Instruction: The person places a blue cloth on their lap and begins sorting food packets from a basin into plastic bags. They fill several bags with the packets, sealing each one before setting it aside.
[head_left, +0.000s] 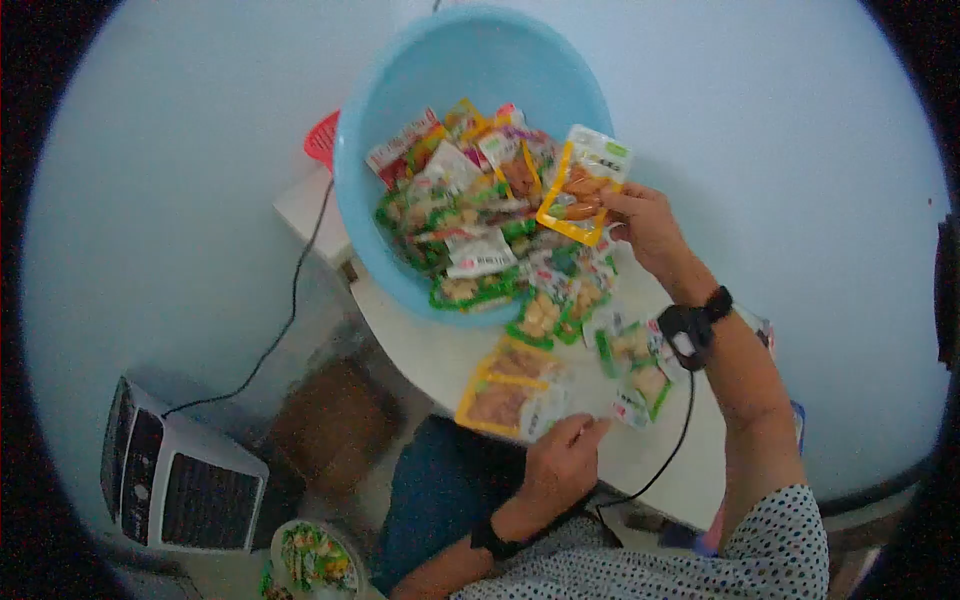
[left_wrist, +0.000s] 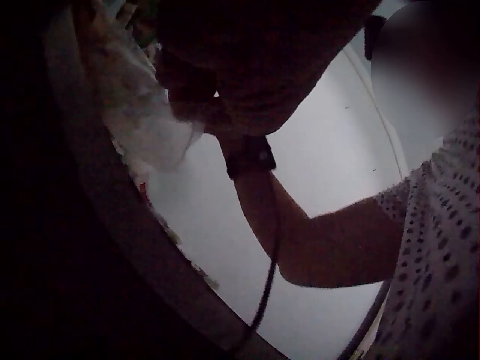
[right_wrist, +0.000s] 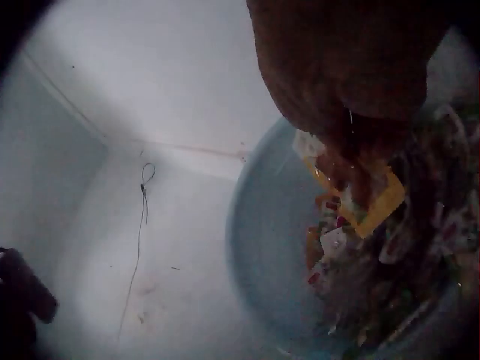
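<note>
While the right hand (head_left: 645, 225) is raised at the rim of the blue basin (head_left: 400, 90), its fingers and thumb pinch a yellow-edged snack packet (head_left: 580, 185) by its lower corner, holding the packet above the heap of packets (head_left: 465, 215) that fills the tilted basin. From the right wrist camera the same yellow-edged packet (right_wrist: 371, 199) hangs under the dark hand (right_wrist: 352, 67), with the basin's pale blue wall (right_wrist: 262, 225) just behind it (this view is dim, so the fingers themselves are hard to make out).

Lower down, the left hand (head_left: 560, 465) rests at the near edge of the white table (head_left: 430, 350), its fingertips (head_left: 590, 428) touching a yellow packet (head_left: 505, 405) that lies flat there; the fingers look lightly bent over the packet's edge, though whether they truly pinch it I cannot tell. A second yellow packet (head_left: 520, 362) lies just beyond it, and several green-edged packets (head_left: 630, 370) are scattered between the two hands, some spilling from the basin's lip.

Each wrist wears a black band, and a black cable (head_left: 670, 450) runs from the right one across the table. A white appliance (head_left: 180, 470) stands on the floor to the left, with a small bowl of packets (head_left: 310, 555) near it. A red item (head_left: 322, 140) peeks out behind the basin.
</note>
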